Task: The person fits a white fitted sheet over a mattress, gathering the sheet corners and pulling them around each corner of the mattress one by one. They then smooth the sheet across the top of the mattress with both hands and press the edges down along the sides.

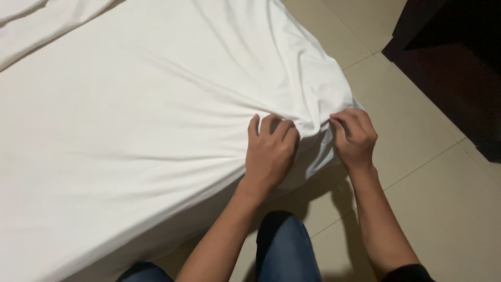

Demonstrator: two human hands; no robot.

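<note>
Both hands grip a white bedsheet (156, 104) at the mattress corner: left hand (271, 151) with fingers curled into bunched fabric, right hand (355, 137) pinching its edge. Creases fan away up-left over the tiled floor (443, 209).

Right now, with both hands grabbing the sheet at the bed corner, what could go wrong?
1. The left hand and right hand pinch only a small bunch of the white sheet; it might slip out of the fingers.
2. Creases fan out from the grip, so a harder pull could leave the sheet wrinkled or drag it crooked.
3. The knee stands close against the bed corner and could bump it.
</note>
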